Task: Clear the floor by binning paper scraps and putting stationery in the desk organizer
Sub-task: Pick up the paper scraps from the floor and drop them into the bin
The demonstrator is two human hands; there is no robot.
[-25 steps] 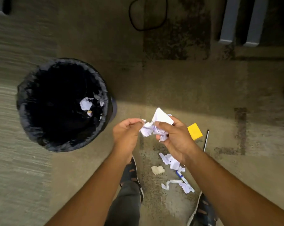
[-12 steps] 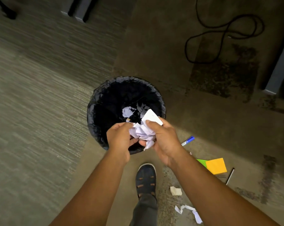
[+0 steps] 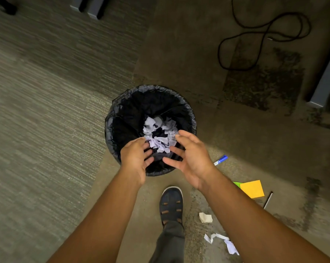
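Note:
A round bin with a black liner [image 3: 122, 118] stands on the carpet ahead of me. White paper scraps [image 3: 160, 135] lie or fall inside it. My left hand [image 3: 134, 158] and my right hand [image 3: 190, 158] hover over the bin's near rim, both empty with fingers spread. To the right on the floor lie a blue marker [image 3: 220, 160], yellow sticky notes [image 3: 252, 188] over a green pad, and a thin dark pen [image 3: 268, 200]. More paper scraps [image 3: 205, 217] and torn white strips [image 3: 222, 242] lie near my right forearm.
My dark shoe [image 3: 171, 205] stands just behind the bin. A black cable [image 3: 255, 38] loops on the floor at the back right. Grey furniture legs [image 3: 323, 88] stand at the right edge, more [image 3: 88, 6] at the top left.
Both hands held a wad of paper scraps and carried it over the bin; now they have spread open and the scraps are in the bin.

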